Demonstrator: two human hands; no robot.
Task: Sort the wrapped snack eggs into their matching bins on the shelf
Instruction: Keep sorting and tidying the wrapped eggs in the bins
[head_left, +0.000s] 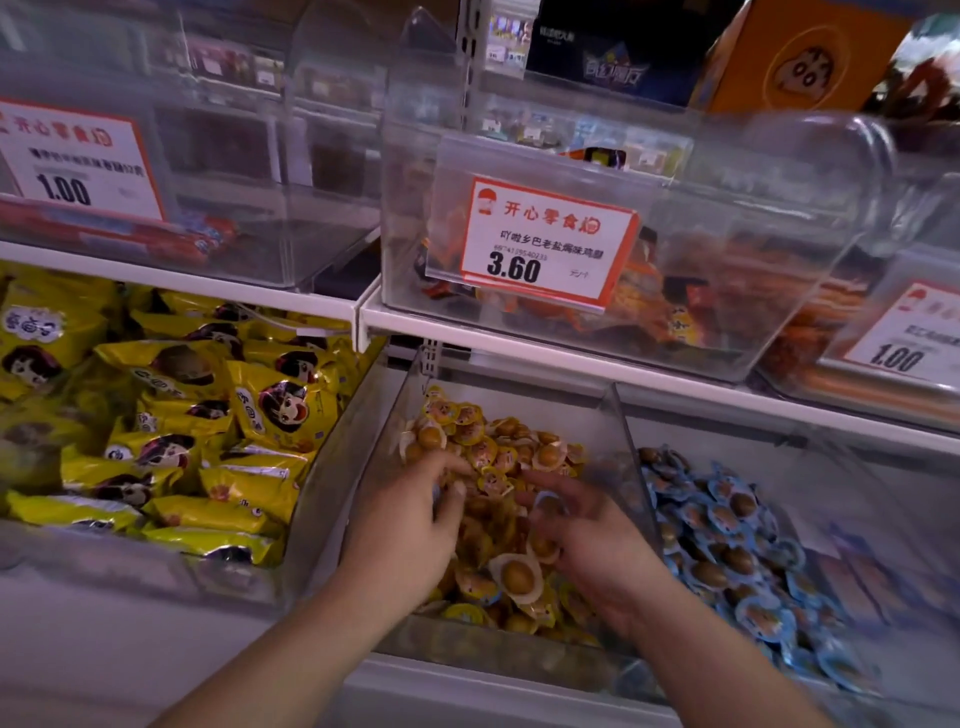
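A clear middle bin (629, 457) on the lower shelf holds a pile of yellow-wrapped eggs (493, 441). The bin to its right is filled with blue-wrapped eggs (727, 540). Both my hands are inside the middle bin. My left hand (410, 525) rests on the yellow pile with its fingers bent and apart, and I see nothing held in it. My right hand (592, 540) curls its fingertips around one blue-rimmed egg (548, 503) just above the yellow pile. The picture is blurred around the fingers.
Yellow snack bags (171, 415) fill the bin at the left. Above, a white shelf edge (519, 338) carries clear bins with price tags, one (545, 244) reading 3.60. A clear divider wall separates the yellow and blue egg bins.
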